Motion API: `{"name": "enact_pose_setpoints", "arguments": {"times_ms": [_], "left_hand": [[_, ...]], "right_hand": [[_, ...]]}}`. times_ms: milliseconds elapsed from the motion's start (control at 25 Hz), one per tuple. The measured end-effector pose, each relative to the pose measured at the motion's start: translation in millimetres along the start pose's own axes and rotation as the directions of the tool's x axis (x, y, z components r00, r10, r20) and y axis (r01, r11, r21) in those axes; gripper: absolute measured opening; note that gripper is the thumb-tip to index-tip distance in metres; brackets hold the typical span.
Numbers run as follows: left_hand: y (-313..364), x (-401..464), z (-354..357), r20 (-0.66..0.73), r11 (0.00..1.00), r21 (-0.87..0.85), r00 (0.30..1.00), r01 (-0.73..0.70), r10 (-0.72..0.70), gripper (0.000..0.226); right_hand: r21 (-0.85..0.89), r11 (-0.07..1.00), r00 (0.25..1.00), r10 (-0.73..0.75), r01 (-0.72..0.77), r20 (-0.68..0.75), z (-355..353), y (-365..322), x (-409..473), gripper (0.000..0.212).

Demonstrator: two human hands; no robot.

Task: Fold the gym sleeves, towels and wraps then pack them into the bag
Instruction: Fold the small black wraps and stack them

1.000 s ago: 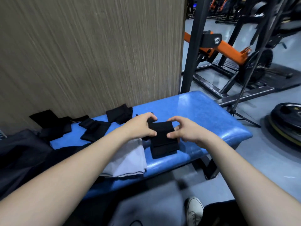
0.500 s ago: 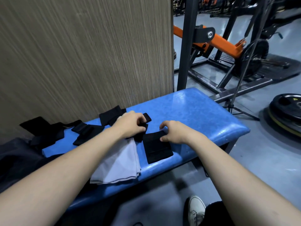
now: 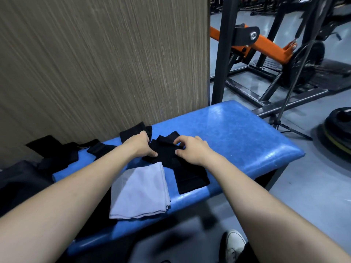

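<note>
- A black wrap point(image 3: 165, 149) is lying on the blue bench point(image 3: 237, 133), gripped at its left edge by the left hand point(image 3: 139, 145) with fingers curled over the cloth and the thumb beneath.
- The same wrap is pinched at its right side by the right hand point(image 3: 191, 149), thumb and bent fingers closed on the fabric.
- A folded black sleeve point(image 3: 190, 179) is seen just below the hands, flat on the bench; whether it is joined to the held wrap cannot be told.
- A folded white towel point(image 3: 140, 192) is laid beside it, at the bench's near edge.
- More black wraps point(image 3: 102, 149) are scattered toward the wood-grain wall point(image 3: 104, 63).
- A dark mass, possibly the bag point(image 3: 17, 179), is seen at far left.
</note>
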State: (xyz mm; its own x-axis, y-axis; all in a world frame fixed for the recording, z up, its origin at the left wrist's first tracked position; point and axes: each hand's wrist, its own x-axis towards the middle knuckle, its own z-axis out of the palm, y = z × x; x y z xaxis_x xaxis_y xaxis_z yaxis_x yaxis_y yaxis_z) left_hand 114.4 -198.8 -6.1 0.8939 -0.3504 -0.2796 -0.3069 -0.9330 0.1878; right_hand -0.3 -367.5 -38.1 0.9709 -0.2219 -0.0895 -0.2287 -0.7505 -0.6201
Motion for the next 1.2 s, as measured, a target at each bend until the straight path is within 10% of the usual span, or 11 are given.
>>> {"name": "enact_pose_setpoints", "arguments": {"times_ms": [280,520,760,1040,1200], "left_hand": [[-6,4,-7,-0.100,0.876,-0.467,0.992,-0.120,0.082,0.019],[4,-17,-48,-0.239,0.625,-0.737,0.964,-0.257,0.114,0.015],[6,-30,-82,-0.164,0.410,-0.885,0.971,-0.222,0.171,0.019],[-6,-37,-88,-0.074,0.437,-0.885,0.974,-0.164,0.215,0.027],[-15,-35,-90,0.030,0.538,-0.833,0.961,-0.129,0.276,0.027]], "right_hand": [[0.428,0.903,0.995,0.072,-0.033,-0.074,6,-10,12,0.036],[0.922,0.386,0.995,0.092,-0.006,-0.032,-11,-25,1,0.039],[0.989,-0.120,0.997,0.021,0.083,-0.081,-23,-41,0,0.041],[0.959,-0.281,0.996,0.084,0.029,-0.006,-19,-43,3,0.037],[0.977,-0.189,0.983,0.171,0.095,-0.063,-22,-42,2,0.041]]}}
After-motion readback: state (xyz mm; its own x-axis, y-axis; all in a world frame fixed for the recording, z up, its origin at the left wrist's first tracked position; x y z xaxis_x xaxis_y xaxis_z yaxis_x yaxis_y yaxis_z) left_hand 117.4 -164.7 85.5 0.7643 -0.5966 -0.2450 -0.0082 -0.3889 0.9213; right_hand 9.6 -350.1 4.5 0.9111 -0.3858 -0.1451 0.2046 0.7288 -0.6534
